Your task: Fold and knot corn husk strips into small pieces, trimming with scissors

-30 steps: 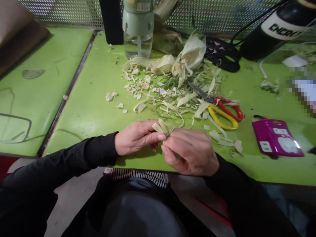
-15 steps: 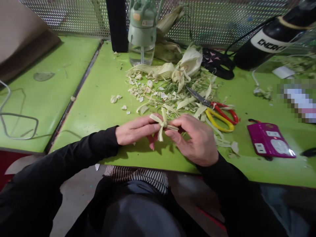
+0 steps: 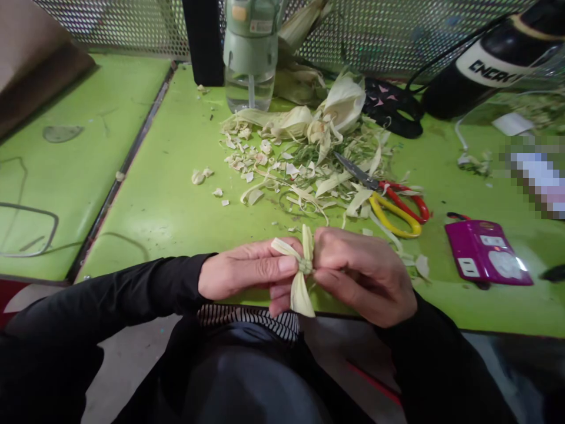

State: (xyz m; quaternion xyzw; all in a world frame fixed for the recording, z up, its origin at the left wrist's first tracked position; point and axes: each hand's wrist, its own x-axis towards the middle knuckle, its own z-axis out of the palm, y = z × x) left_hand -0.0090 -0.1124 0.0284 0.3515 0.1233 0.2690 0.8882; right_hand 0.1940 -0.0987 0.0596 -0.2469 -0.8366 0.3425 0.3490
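Near the front edge of the green table, a knotted piece of corn husk [image 3: 304,266] is held between my two hands. Pale strips stick out from its knot, two upward and a broad one downward. My left hand [image 3: 249,268] is closed on it, thumb pressed beside the knot. From the other side my right hand [image 3: 364,271] pinches it, and the fingertips hide that part of the husk. Beyond the hands lie cut husk scraps [image 3: 260,159] and a larger piece of husk [image 3: 339,109]. Scissors [image 3: 397,209] with red and yellow handles rest among the scraps.
A water bottle [image 3: 251,65] stands at the back beside a black upright post [image 3: 202,44]. Toward the right are a purple socket box [image 3: 488,253], a dark bottle labelled ENERGY [image 3: 489,65] and a blurred-out object [image 3: 541,179]. A brown bag [image 3: 39,65] sits at the far left.
Both hands have come nearer to me, to the table's front edge, with the husk piece. It has turned, and a wide strip now hangs downward from the knot. My view has shifted slightly.
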